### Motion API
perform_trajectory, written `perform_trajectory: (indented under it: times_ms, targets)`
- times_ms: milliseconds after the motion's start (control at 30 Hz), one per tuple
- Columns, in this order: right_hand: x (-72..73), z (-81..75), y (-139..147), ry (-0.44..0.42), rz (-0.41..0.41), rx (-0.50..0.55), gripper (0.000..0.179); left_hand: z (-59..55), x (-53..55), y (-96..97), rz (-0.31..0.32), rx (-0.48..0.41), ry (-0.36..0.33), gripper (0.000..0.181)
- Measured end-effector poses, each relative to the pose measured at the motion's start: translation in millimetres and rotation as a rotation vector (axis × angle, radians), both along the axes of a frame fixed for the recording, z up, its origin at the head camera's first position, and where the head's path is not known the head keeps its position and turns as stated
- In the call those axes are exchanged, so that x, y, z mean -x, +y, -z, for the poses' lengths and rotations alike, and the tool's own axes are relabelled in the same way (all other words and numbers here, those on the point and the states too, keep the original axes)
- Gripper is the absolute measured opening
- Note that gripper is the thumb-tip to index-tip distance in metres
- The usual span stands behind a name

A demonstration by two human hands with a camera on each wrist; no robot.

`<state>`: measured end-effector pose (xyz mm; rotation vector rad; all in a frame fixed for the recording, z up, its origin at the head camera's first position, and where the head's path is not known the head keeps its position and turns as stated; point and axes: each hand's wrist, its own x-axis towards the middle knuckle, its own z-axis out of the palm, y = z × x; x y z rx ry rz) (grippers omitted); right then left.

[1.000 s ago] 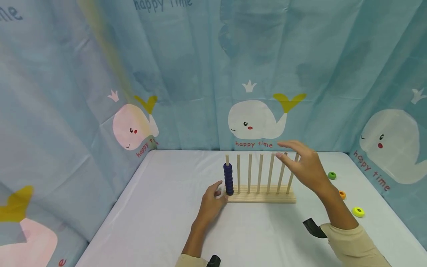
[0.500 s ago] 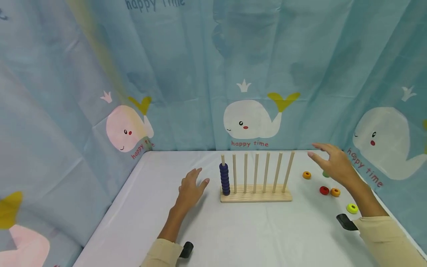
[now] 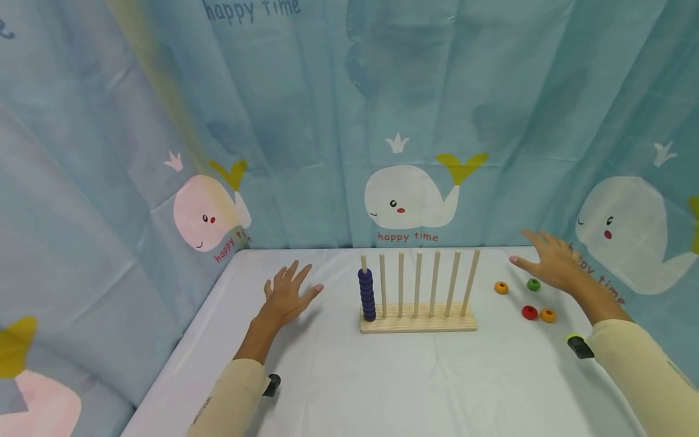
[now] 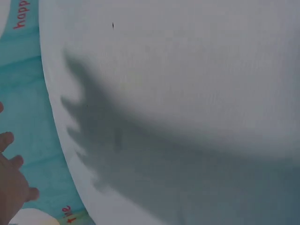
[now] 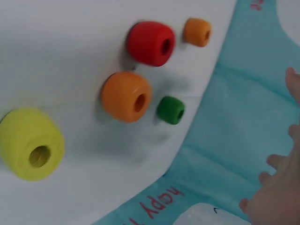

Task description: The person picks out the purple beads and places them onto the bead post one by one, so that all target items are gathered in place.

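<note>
In the head view a wooden peg rack stands mid-table with several upright pegs. Its leftmost peg carries a stack of dark blue beads; the other pegs are bare. To the left of the rack, my left hand is spread in the air above the table, holding nothing. My right hand, fingers extended and nothing held, hovers at the right near the loose beads. Below it lie a green bead, a red bead, an orange bead, another orange bead and a yellow bead.
A white cloth covers the table. Blue curtains printed with whales rise behind it and along both sides. Each wrist bears a small black device, such as the left device.
My left hand has left the rack's left end and moved further left, its fingers spreading. My right hand has moved right from above the pegs, uncovering the red and orange beads.
</note>
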<state>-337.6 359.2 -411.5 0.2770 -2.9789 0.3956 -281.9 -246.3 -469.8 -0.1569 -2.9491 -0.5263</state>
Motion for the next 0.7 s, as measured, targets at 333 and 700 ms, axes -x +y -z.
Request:
perform_trajectory:
  times_ms: [333,700]
  targets:
    - [-0.5,14.4,14.8,-0.012,0.023,-0.091,0.100,0.8,0.7,0.7,-0.123,0.115,-0.033,0.095]
    - [-1.5,19.8,21.4,-0.024,0.039,-0.053,0.099,1.3,0.7,1.3,-0.114,0.137,0.006,0.096]
